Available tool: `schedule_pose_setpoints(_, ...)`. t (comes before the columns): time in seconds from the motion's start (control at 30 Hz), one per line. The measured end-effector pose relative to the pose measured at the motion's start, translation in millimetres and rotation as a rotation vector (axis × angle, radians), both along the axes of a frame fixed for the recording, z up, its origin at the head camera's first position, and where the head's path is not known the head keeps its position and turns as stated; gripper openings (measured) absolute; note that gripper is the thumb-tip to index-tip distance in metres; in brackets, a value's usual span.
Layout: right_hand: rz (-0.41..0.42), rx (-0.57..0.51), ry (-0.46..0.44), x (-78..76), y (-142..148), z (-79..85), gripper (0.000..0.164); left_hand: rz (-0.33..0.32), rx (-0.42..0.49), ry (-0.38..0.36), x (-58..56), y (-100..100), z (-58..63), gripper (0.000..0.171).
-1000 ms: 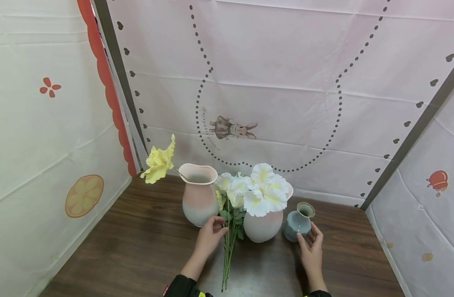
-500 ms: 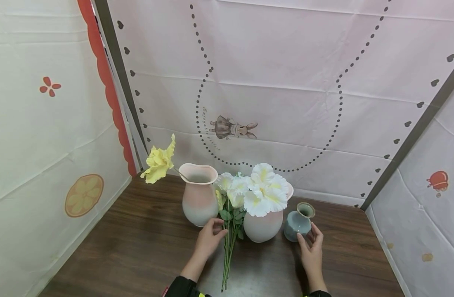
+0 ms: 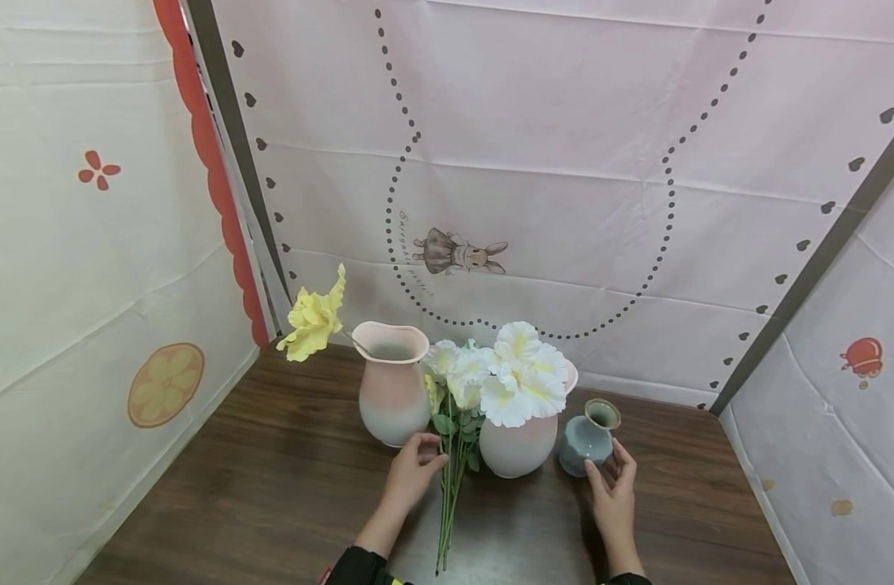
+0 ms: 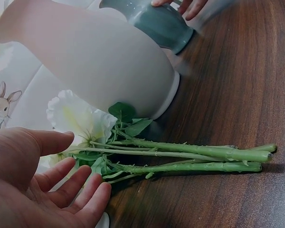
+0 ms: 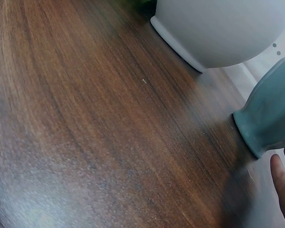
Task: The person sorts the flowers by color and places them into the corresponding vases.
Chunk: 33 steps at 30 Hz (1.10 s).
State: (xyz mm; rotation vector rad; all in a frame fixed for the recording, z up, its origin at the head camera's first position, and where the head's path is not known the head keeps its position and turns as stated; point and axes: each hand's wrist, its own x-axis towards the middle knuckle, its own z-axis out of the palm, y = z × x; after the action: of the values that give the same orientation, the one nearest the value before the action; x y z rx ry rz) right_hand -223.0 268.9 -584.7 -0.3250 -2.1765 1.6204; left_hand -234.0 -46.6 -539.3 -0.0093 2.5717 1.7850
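Note:
My left hand (image 3: pixel 412 471) is beside a bunch of green flower stems (image 3: pixel 450 504), fingers loosely bent and apart in the left wrist view. The stems lie on the table with leaves and white blooms (image 3: pixel 465 374) at the far end. On the right, my right hand (image 3: pixel 615 496) is at a small blue-green vase (image 3: pixel 584 443), thumb and fingertips against its near right side. The vase stands upright; the right wrist view shows its lower part (image 5: pixel 268 114). Between the hands is a pink-and-white vase (image 3: pixel 516 447), a large white flower (image 3: pixel 523 378) covering its mouth.
A taller pink-and-grey vase (image 3: pixel 390 398) stands behind my left hand, with a yellow flower (image 3: pixel 314 323) leaning out to the left. The dark wooden table (image 3: pixel 271 496) ends at printed cloth walls (image 3: pixel 564 227) at the back and sides.
My left hand has shifted very slightly left, away from the stems. The right hand, vases and flowers look the same.

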Motion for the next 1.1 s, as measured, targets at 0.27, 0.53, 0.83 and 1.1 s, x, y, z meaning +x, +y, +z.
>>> schedule_pose_setpoints(0.27, -0.006, 0.006, -0.004, 0.2, 0.6, -0.1, 0.061, -0.006, 0.007, -0.009, 0.8, 1.1, -3.7, 0.035)
schedule_pose_setpoints(0.53, -0.014, 0.019, -0.025, 0.2, 0.9, 0.5, 0.061, -0.036, 0.028, -0.014, 2.6, 3.2, -5.1, 0.036)
schedule_pose_setpoints(0.83, -0.014, 0.023, -0.010, 1.0, 0.5, 0.0, 0.061, -0.055, 0.032, -0.015, 3.1, 4.5, -8.4, 0.036)
schedule_pose_setpoints(1.1, -0.019, 0.031, -0.018, 1.6, -0.7, 1.3, 0.061, -0.061, 0.044, -0.024, 2.7, 6.8, -9.9, 0.036)
